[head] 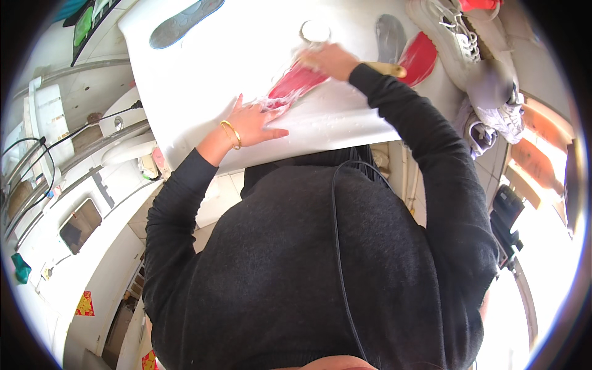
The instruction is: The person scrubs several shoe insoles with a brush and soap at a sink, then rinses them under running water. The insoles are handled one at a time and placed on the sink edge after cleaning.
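A red insole (pixel 298 84) streaked with white foam lies slantwise on a white tabletop (pixel 199 88). My left hand (pixel 254 121), wearing a gold-coloured bracelet (pixel 231 134), rests flat with fingers spread at the insole's lower left end, touching its foamy edge. My right hand (pixel 334 61) is closed around a brush with a pale wooden handle (pixel 384 69), over the insole's upper end. The hand hides the brush head, and this area is blurred. Just beyond it stands a small round white container (pixel 315 31).
A second red insole (pixel 419 60) and a grey insole (pixel 390 38) lie right of my right hand. Another grey insole with a blue rim (pixel 185 24) is at the far left. White lace-up shoes (pixel 451 41) and other sneakers (pixel 483 132) crowd the right edge.
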`<action>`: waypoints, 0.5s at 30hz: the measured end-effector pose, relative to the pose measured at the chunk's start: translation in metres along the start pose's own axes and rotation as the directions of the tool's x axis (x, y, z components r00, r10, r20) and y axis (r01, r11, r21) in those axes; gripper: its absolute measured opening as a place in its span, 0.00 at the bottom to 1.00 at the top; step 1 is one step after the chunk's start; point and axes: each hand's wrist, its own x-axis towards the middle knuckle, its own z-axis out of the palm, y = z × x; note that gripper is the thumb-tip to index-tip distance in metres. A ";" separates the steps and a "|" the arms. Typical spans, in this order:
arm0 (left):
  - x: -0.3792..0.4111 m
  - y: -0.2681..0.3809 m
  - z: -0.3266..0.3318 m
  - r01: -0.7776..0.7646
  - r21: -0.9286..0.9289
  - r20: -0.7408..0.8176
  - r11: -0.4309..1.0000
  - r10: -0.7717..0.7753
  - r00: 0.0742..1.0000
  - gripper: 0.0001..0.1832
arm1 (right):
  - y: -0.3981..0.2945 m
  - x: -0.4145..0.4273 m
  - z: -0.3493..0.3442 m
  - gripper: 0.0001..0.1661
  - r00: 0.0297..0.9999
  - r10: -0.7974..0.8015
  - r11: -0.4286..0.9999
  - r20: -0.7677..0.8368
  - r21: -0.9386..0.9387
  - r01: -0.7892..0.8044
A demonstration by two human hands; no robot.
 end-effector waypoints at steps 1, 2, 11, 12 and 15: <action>0.000 -0.003 0.004 0.004 -0.018 0.001 1.000 -0.004 1.000 0.34 | -0.046 0.002 -0.015 0.17 0.973 -0.187 0.982 -0.135 -0.066 0.180; 0.001 -0.004 0.004 0.005 -0.031 -0.007 1.000 -0.005 1.000 0.34 | -0.093 0.006 -0.021 0.16 0.990 -0.113 0.991 -0.079 -0.082 0.107; 0.012 -0.016 -0.018 -0.051 -0.068 0.148 0.996 0.060 0.987 0.32 | 0.017 -0.080 -0.070 0.32 0.935 0.333 0.889 -0.119 -0.291 -0.353; 0.027 -0.022 -0.016 -0.094 -0.179 0.031 0.979 0.101 0.994 0.32 | 0.001 -0.084 -0.085 0.33 0.913 0.356 0.901 -0.197 -0.185 -0.391; 0.088 -0.030 -0.010 -0.077 -0.404 -0.253 0.912 -0.030 0.967 0.31 | -0.031 -0.094 -0.107 0.34 0.860 0.334 0.936 -0.387 0.024 -0.352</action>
